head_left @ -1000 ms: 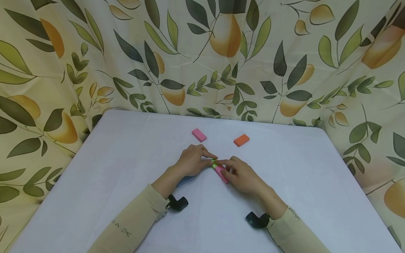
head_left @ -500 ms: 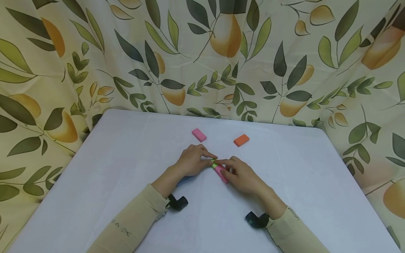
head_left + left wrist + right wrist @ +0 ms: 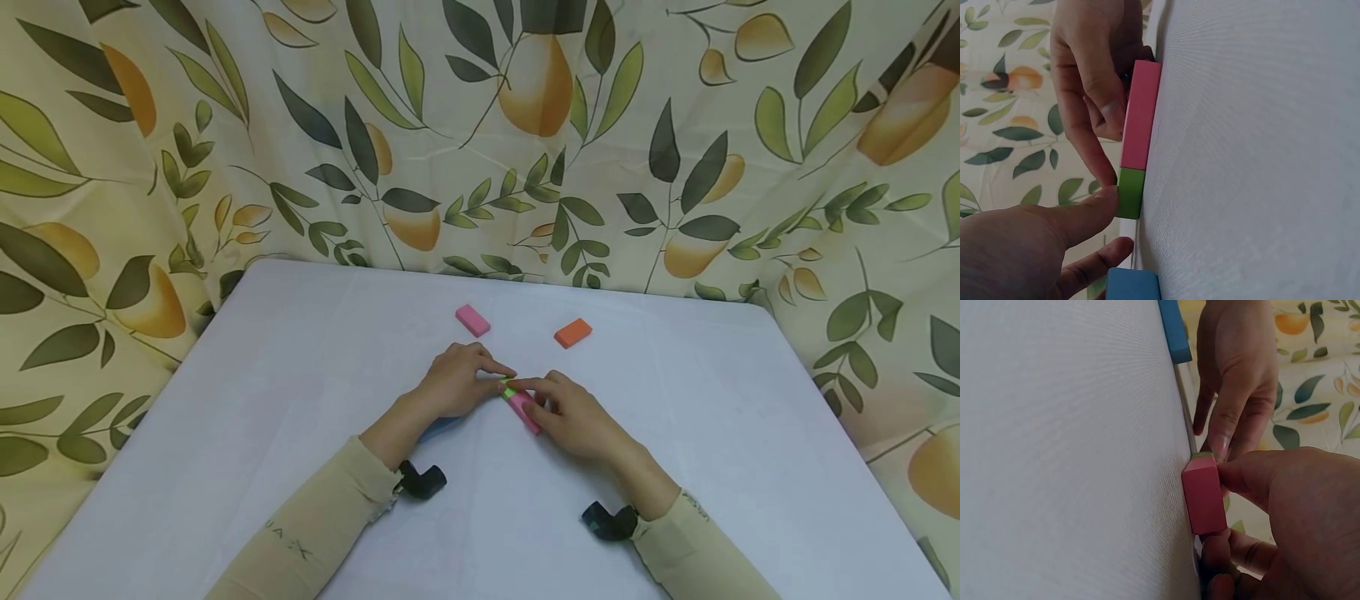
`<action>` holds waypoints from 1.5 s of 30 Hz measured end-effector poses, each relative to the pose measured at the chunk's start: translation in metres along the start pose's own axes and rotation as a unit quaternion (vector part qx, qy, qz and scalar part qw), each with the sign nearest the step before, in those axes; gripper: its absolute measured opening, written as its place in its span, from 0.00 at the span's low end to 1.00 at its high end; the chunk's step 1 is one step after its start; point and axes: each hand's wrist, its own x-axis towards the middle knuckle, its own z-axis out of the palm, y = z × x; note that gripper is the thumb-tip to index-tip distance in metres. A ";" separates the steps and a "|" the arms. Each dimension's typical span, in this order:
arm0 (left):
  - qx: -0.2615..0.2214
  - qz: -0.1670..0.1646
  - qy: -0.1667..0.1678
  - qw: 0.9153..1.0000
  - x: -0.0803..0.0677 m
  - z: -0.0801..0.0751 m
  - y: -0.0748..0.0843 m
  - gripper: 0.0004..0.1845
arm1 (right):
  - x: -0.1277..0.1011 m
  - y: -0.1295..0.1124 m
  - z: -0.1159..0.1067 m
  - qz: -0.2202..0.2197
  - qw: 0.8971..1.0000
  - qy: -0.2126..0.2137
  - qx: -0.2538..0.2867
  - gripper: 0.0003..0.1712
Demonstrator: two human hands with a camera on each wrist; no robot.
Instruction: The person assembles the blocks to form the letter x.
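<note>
A pink block and a small green block lie end to end on the white table, directly between the two hands. The right hand pinches the pink block between thumb and curled fingers, its index fingertip reaching the green end. The left hand presses its thumb against the green block, fingers loosely bent; whether it truly grips the block is hard to tell. A blue block lies just under the left hand's palm side. Beyond the left hand's fingertips sits another pink block; beyond the right hand, an orange block. A leaf-and-pear curtain hangs behind the table.
</note>
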 end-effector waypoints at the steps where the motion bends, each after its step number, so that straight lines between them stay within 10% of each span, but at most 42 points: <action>1: 0.001 0.000 -0.001 1.000 0.000 0.000 0.000 0.13 | -0.001 0.000 0.000 0.002 1.000 -0.001 0.000 0.21; 45: 0.032 -0.001 -0.030 0.999 -0.027 -0.023 -0.006 0.25 | -0.001 0.003 -0.001 0.007 1.000 -0.005 0.015 0.20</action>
